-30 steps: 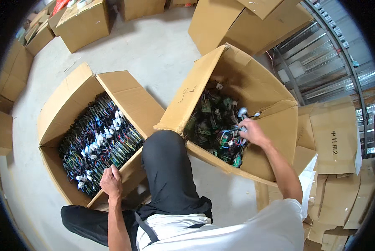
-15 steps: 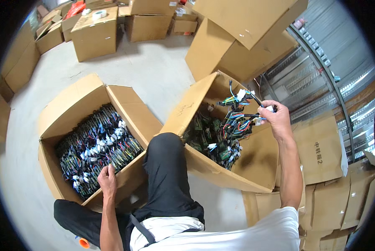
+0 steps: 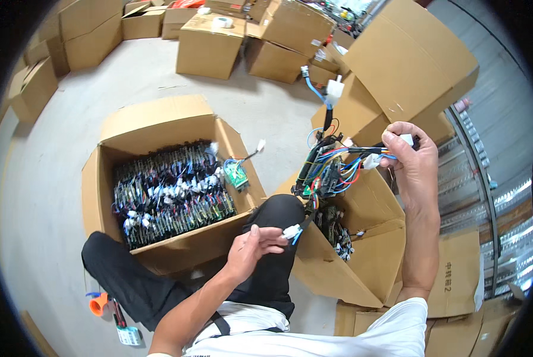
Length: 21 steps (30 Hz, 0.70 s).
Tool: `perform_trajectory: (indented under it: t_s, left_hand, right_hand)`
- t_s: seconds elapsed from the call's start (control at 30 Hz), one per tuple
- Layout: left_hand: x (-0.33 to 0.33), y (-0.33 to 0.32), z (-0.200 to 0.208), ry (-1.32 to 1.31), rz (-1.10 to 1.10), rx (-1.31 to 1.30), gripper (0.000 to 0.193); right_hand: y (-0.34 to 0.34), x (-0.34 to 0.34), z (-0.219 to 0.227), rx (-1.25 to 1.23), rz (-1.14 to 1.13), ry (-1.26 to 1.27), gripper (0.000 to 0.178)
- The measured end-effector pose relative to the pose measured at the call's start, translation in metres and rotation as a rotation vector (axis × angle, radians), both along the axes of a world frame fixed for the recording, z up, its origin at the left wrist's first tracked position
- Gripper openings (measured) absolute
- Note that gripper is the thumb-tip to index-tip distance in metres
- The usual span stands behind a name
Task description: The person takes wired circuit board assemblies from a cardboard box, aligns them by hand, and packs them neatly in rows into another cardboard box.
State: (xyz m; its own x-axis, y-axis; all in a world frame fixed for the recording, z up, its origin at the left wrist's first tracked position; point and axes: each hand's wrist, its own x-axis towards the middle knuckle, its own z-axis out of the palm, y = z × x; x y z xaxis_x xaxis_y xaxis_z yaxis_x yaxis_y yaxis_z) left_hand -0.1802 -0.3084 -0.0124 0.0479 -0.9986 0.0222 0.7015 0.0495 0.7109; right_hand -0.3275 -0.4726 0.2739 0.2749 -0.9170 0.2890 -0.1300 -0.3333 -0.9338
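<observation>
My right hand [image 3: 415, 160] pinches the wires and white connectors of a bunch of wired circuit boards [image 3: 320, 169]. The boards hang at its left, above the right carton [image 3: 361, 276], with loose leads sticking up and down. Over my knee, my left hand [image 3: 254, 250] has its fingers stretched out and apart. Their tips are by a white connector [image 3: 291, 232] dangling from the bunch; whether they touch it I cannot tell. Upright rows of wired boards [image 3: 171, 196] fill the left carton [image 3: 153, 125]. One green board [image 3: 235, 174] shows against that carton's right wall.
More boards lie deep in the right carton. Large cartons [image 3: 213, 50] stand at the back, one with a tape roll [image 3: 222, 22] on top. Metal racking [image 3: 480, 160] and flattened cardboard [image 3: 453, 273] are on the right. An orange ring-shaped thing [image 3: 98, 304] lies at lower left.
The whole view has shifted. My right hand has brought the bunch of boards up closer. My left hand has left the left carton's edge and moved right, beside the hanging leads.
</observation>
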Motion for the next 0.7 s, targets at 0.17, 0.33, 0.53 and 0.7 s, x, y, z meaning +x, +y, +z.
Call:
perform_trajectory:
  t_s: [0.17, 0.33, 0.53, 0.7]
  left_hand:
    - [-0.023, -0.003, 0.002, 0.408, -0.362, -0.235, 0.095]
    - [-0.002, 0.002, 0.017, 0.61, -0.189, -0.297, 0.117]
    - [0.069, 0.013, 0.032, 0.975, 0.254, -0.136, 0.1]
    - [0.105, 0.036, 0.004, 0.987, 0.321, -0.093, 0.09]
  right_hand:
    - [0.033, 0.06, -0.017, -0.156, 0.048, 0.026, 0.014]
    - [0.076, 0.104, -0.069, -0.355, 0.105, -0.016, 0.01]
    - [0.138, 0.096, -0.172, -0.669, 0.243, 0.093, 0.028]
    - [0.168, 0.087, -0.235, -0.503, 0.357, 0.177, 0.029]
